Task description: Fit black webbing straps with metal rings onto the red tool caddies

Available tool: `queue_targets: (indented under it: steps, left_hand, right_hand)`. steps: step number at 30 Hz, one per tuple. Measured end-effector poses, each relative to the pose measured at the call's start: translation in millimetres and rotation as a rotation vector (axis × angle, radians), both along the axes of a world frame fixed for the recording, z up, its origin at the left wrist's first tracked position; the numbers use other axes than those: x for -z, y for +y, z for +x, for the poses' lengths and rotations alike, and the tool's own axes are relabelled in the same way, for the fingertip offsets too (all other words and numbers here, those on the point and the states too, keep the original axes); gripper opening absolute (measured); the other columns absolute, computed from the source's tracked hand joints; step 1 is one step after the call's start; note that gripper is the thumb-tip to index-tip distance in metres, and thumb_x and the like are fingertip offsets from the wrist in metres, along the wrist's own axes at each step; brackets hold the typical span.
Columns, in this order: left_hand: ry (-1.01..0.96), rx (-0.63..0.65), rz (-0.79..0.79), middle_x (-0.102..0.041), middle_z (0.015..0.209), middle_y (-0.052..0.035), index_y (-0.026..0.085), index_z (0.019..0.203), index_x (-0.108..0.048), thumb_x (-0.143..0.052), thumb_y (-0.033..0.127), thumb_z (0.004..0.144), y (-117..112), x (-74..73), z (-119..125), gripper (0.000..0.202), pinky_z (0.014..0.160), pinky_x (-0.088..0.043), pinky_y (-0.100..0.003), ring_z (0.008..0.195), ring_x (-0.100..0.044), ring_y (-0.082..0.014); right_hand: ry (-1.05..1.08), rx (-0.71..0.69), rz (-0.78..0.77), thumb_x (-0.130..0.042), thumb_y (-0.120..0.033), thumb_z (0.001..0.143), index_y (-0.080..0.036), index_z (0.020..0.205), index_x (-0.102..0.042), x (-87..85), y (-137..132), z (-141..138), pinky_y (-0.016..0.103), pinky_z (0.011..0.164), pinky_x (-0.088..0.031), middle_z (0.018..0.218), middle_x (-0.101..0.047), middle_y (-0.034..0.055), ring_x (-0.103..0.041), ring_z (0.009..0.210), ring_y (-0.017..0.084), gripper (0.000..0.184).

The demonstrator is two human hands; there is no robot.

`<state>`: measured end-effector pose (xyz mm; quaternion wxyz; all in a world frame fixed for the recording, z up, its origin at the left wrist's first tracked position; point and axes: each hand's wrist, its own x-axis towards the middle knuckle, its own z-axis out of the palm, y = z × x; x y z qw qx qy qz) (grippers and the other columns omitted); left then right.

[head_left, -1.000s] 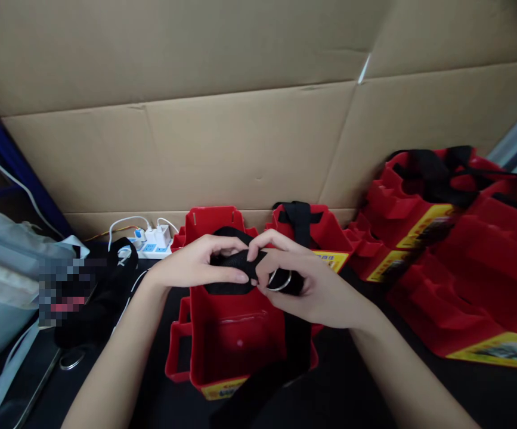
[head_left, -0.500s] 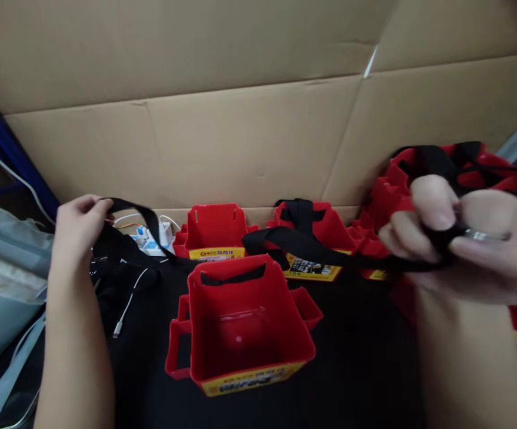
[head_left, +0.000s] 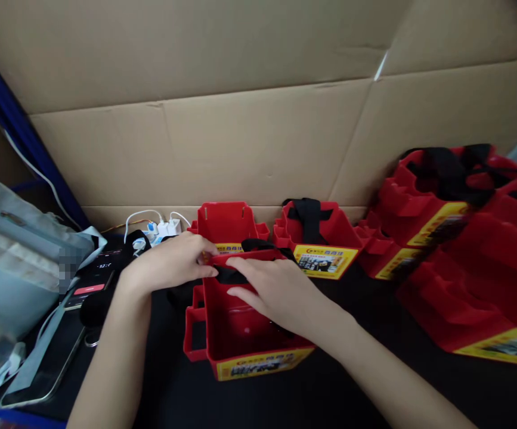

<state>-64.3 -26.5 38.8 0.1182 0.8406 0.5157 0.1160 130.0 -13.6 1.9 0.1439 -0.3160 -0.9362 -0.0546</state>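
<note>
A red plastic box (head_left: 244, 339) with a yellow label stands open in front of me on the dark table. A black strap (head_left: 226, 276) runs across its back rim. My left hand (head_left: 169, 262) pinches the strap's left part at the rim, fingers closed. My right hand (head_left: 271, 292) reaches over the box from the right, with the strap held between thumb and forefinger. The strap's loose end (head_left: 258, 244) loops behind my hands.
Two more red boxes (head_left: 226, 223) (head_left: 318, 238) stand behind, and a pile of red boxes (head_left: 459, 256) with black straps lies at the right. A power strip (head_left: 162, 228), a phone (head_left: 89, 285) and a grey bag (head_left: 8, 268) are at the left. A cardboard wall (head_left: 258, 137) closes the back.
Both hands had pulled the strap wide apart, left and right. They have come back together at the box's back rim, with the strap now across it.
</note>
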Motion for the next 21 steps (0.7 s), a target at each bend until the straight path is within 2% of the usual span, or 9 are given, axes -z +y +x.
queue_targets:
  steps: [2,4,7,9,12,14,16,18,21]
  left_hand:
    - [0.040,-0.015,0.018,-0.067,0.076,-0.0050,0.017,0.082,-0.066,-0.050,0.025,0.078,4,3.4,6,0.018,0.065,-0.040,-0.027,0.067,-0.059,-0.0160]
    - [0.062,-0.050,0.042,-0.067,0.073,-0.0053,0.017,0.077,-0.066,-0.048,0.023,0.079,8,6.4,8,0.020,0.061,-0.038,-0.028,0.063,-0.058,-0.0163]
    - [0.060,-0.093,0.068,-0.067,0.073,-0.0060,0.017,0.077,-0.067,-0.048,0.022,0.078,13,8.9,6,0.019,0.060,-0.037,-0.028,0.065,-0.058,-0.0178]
    - [0.049,-0.117,0.099,-0.067,0.073,-0.0064,0.017,0.076,-0.067,-0.049,0.022,0.078,15,9.6,4,0.018,0.061,-0.036,-0.028,0.068,-0.059,-0.0188]
    - [0.051,-0.113,0.121,-0.066,0.069,-0.0057,0.017,0.071,-0.066,-0.050,0.023,0.078,16,10.2,2,0.018,0.060,-0.036,-0.029,0.064,-0.058,-0.0182]
    - [0.063,-0.105,0.134,-0.065,0.066,-0.0053,0.017,0.070,-0.066,-0.050,0.023,0.078,17,10.3,2,0.019,0.059,-0.035,-0.028,0.060,-0.056,-0.0169]
    - [0.074,-0.100,0.146,-0.065,0.065,-0.0053,0.017,0.069,-0.066,-0.050,0.022,0.077,17,10.2,2,0.019,0.057,-0.034,-0.027,0.059,-0.055,-0.0159]
    - [0.081,-0.090,0.145,-0.065,0.064,-0.0053,0.016,0.068,-0.066,-0.050,0.022,0.077,17,10.0,3,0.020,0.057,-0.034,-0.026,0.057,-0.054,-0.0149]
    - [0.052,-0.073,0.131,-0.065,0.064,-0.0057,0.016,0.068,-0.067,-0.048,0.022,0.078,16,9.5,3,0.022,0.058,-0.036,-0.026,0.057,-0.055,-0.0144]
  right_hand:
    - [-0.078,-0.043,0.006,-0.047,-0.030,0.085,-0.015,0.098,-0.059,0.6,1,-7,0.028,0.055,-0.038,0.076,-0.065,0.0070,-0.061,0.069,0.021,0.023]
    - [-0.102,-0.203,-0.132,-0.046,-0.023,0.086,-0.016,0.081,-0.062,-5.3,2,-1,0.025,0.054,-0.037,0.068,-0.064,0.0034,-0.059,0.062,0.016,0.018]
    - [-0.110,-0.605,-0.600,-0.052,-0.029,0.083,-0.018,0.067,-0.062,-27.5,4,38,0.019,0.051,-0.036,0.057,-0.058,-0.0019,-0.053,0.052,0.008,0.022]
    - [-0.197,-0.715,-0.822,-0.056,-0.039,0.079,-0.016,0.064,-0.064,-45.8,6,70,0.020,0.050,-0.035,0.054,-0.054,-0.0005,-0.050,0.051,0.008,0.028]
    - [-0.084,-0.446,-0.747,-0.055,-0.042,0.079,-0.017,0.069,-0.067,-63.8,7,92,0.022,0.047,-0.032,0.056,-0.053,0.0014,-0.047,0.052,0.010,0.030]
    - [0.100,-0.186,-0.568,-0.049,-0.045,0.082,-0.019,0.080,-0.068,-63.1,3,78,0.023,0.048,-0.033,0.062,-0.057,0.0017,-0.048,0.053,0.010,0.031]
    - [0.182,0.004,-0.391,-0.041,-0.051,0.084,-0.020,0.086,-0.066,-51.7,-4,47,0.024,0.050,-0.036,0.069,-0.061,0.0026,-0.052,0.055,0.012,0.040]
    - [0.088,0.130,-0.221,-0.035,-0.056,0.084,-0.017,0.078,-0.065,-33.4,-9,9,0.027,0.052,-0.038,0.067,-0.062,0.0061,-0.055,0.058,0.016,0.050]
    - [-0.043,0.152,-0.028,-0.043,-0.046,0.084,-0.012,0.078,-0.063,-5.6,-6,-36,0.030,0.054,-0.039,0.072,-0.063,0.0109,-0.059,0.067,0.022,0.040]
